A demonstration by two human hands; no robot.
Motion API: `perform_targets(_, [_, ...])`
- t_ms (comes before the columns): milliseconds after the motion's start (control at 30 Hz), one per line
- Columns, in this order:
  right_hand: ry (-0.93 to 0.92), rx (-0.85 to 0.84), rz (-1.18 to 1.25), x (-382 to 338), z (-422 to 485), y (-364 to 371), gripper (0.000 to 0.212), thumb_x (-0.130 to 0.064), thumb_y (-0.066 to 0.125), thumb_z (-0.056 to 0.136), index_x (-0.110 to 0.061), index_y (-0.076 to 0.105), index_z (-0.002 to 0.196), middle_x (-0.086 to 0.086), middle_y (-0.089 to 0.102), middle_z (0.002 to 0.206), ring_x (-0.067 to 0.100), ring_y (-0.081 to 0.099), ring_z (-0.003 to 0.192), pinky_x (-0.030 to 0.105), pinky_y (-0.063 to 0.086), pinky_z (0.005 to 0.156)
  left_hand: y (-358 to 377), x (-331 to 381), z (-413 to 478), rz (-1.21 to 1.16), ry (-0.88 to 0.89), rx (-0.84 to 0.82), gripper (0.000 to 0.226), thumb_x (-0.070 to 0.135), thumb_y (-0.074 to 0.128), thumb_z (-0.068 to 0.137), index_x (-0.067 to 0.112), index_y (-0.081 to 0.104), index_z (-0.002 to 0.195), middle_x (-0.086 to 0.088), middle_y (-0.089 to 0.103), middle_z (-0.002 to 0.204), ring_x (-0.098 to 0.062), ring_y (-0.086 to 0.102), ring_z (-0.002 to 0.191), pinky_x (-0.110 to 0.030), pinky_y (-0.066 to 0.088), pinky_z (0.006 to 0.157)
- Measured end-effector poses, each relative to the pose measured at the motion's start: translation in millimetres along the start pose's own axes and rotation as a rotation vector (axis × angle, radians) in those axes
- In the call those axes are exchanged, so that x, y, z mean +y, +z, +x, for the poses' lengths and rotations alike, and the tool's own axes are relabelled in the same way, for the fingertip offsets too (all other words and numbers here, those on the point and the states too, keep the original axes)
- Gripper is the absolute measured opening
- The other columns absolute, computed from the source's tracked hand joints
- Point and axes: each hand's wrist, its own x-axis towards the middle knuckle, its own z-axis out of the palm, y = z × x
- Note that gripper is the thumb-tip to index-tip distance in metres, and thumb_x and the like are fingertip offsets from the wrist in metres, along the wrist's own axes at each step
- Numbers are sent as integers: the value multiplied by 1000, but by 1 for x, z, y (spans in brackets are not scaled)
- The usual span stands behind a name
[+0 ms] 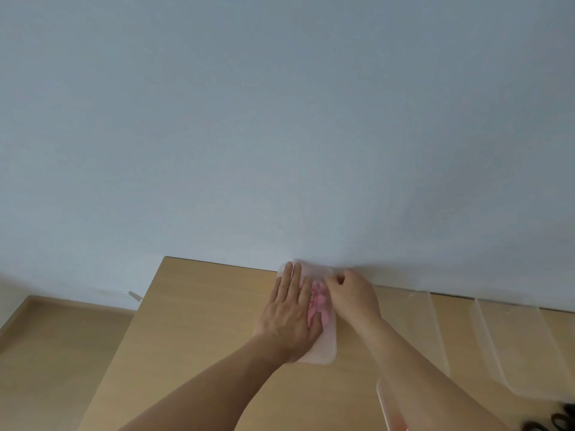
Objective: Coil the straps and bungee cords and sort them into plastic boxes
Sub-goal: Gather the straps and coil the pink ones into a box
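Two hands work on one box (326,343) at the far edge of the bench (202,321), where the bench meets the wall (280,119). The box is translucent plastic with rounded corners, and a blurred pink mass shows through its top between the hands; whether that is strap or cord cannot be told.

The left hand (292,309) lies flat on the top of the box, its grip apart, with straight fingers close together and pointing toward the wall. The right hand (351,293) is at the box's far right corner, its grip closed there, with fingers and thumb curled round the edge.

A second box (384,405) sits near the bottom edge, mostly hidden under the right forearm, with a pinkish tint inside. To the right, two clear plastic pieces lie side by side on the bench, one nearer the hands (435,325) and one farther right (516,346); boxes or lids, I cannot tell.

A dark tangle of cords (560,421) shows in the bottom right corner, cut off by the frame. A lower wooden surface (46,353) lies to the left of the bench.
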Motion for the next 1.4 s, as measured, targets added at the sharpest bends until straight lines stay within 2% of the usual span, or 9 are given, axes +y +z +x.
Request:
perform_targets(133, [29, 56, 22, -6, 10, 1, 41, -36, 39, 98, -12, 61, 72, 7, 65, 77, 27, 56, 75, 31, 38, 64, -1, 0, 0, -43, -33, 15, 74, 56, 16, 96, 13, 20, 156, -21, -7, 163, -36, -20, 149, -46, -14, 120])
perform_targets(433, [56, 93, 99, 2, 15, 7, 45, -36, 51, 97, -14, 52, 57, -1, 55, 58, 25, 53, 64, 33, 33, 58, -3, -3, 3, -113, -37, 85, 65, 53, 42, 85, 14, 54, 136, -24, 38, 153, -37, 27, 147, -45, 20, 117])
perform_targets(500, [74, 94, 144, 2, 14, 8, 47, -37, 53, 95, -14, 52, 55, -1, 55, 56, 24, 53, 62, 33, 34, 56, 0, -6, 2, -132, -48, 112, 75, 55, 37, 86, 11, 43, 146, -19, 27, 159, -31, 13, 151, -39, 7, 122])
perform_targets(600, [105, 93, 153, 5, 16, 8, 51, -37, 55, 94, -15, 44, 48, -4, 47, 48, 17, 46, 51, 31, 30, 49, 6, -8, 2, -120, -65, 102, 89, 61, 23, 88, 9, 6, 158, -12, -8, 165, -20, -24, 149, -31, -20, 118])
perform_targets(700, [145, 71, 171, 4, 18, 6, 47, -37, 56, 90, -17, 46, 49, -6, 48, 49, 15, 46, 52, 29, 29, 48, 8, -7, 3, -80, -67, 34, 91, 65, 13, 87, 10, -2, 157, -9, -22, 163, -15, -37, 143, -30, -31, 111])
perform_targets(900, [186, 7, 251, -2, 16, 7, 35, -38, 50, 91, -17, 61, 65, 2, 64, 69, 26, 61, 71, 30, 42, 61, 10, -7, 5, -85, -116, -9, 92, 67, 12, 85, 13, 0, 158, -6, -19, 164, -13, -38, 141, -33, -21, 115])
perform_targets(1033, [214, -13, 403, 6, 4, 13, 36, -37, 54, 91, -18, 59, 62, -5, 56, 47, 17, 50, 43, 25, 36, 49, 10, -6, 5, -83, -118, 4, 83, 64, 13, 88, 22, -1, 158, -7, -18, 164, -15, -39, 141, -37, -20, 114])
perform_targets(1233, [172, 36, 411, 15, -20, 23, 47, -47, 57, 91, -10, 57, 63, 4, 60, 61, 25, 56, 59, 35, 42, 56, 10, -5, 5, -132, -111, 35, 75, 62, 7, 89, 31, 8, 158, -11, -12, 165, -17, -30, 144, -38, -13, 118])
perform_targets(1400, [142, -33, 506, 32, -50, 26, 42, -43, 66, 90, -10, 55, 65, 2, 56, 49, 19, 49, 39, 33, 40, 48, 10, -6, 4, -121, -113, 27, 73, 62, 1, 93, 29, 7, 158, -12, -12, 165, -22, -21, 150, -43, -5, 121])
